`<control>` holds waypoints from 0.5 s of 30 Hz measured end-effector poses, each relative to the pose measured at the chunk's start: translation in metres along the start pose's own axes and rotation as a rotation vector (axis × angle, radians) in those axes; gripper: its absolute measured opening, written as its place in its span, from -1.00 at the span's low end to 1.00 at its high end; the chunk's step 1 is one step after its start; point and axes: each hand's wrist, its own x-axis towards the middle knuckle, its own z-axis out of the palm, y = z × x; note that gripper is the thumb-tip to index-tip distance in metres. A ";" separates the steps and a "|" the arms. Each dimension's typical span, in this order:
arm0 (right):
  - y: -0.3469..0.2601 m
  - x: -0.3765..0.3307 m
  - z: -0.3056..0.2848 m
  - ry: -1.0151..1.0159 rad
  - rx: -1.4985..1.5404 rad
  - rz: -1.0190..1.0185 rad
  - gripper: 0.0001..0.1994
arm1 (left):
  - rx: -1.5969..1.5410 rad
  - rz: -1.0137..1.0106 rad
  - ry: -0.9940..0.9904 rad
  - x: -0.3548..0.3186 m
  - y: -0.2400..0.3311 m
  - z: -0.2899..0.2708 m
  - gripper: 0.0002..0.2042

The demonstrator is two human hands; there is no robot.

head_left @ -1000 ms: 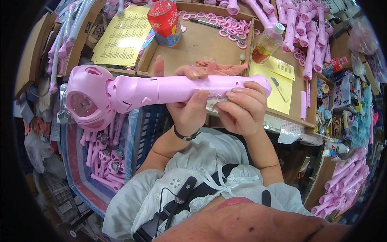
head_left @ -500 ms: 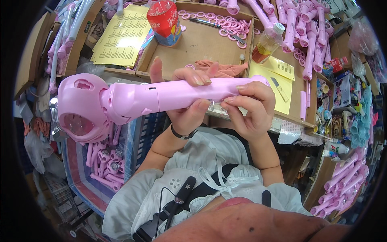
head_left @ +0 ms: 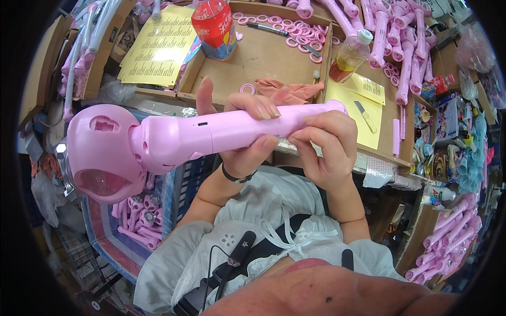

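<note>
A pink plastic wand (head_left: 179, 138) with a bulky hollow head and a long handle lies across my view, its head to the left and tilted lower than its tail. My left hand (head_left: 243, 158) grips the middle of the handle, thumb below and fingers above, with the index finger raised. At the right end of the handle, my right hand (head_left: 333, 150) pinches the lower side near the tip. Whether a small piece sits between those right fingertips is hidden.
Beyond my hands is a cardboard tray (head_left: 253, 58) with pink rings (head_left: 308, 37), a marker and an orange cloth (head_left: 290, 90). A red-labelled bottle (head_left: 214, 30) and a clear bottle (head_left: 349, 58) stand there. Several pink parts fill a blue basket (head_left: 176, 195) at left.
The wand's head has swung down and slightly left, so the handle slopes more. A pink ring in the tray shows more fully. Both hands keep their hold.
</note>
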 end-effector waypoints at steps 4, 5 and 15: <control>0.003 -0.004 0.005 0.059 0.082 -0.029 -0.72 | -0.085 -0.037 0.054 -0.002 0.001 0.002 -0.06; 0.004 -0.005 0.006 0.065 0.091 -0.026 -0.72 | -0.104 -0.057 0.083 -0.002 0.001 0.002 -0.07; 0.005 -0.010 0.001 0.069 0.278 0.065 -0.65 | -0.088 -0.069 0.102 -0.003 0.001 0.001 -0.07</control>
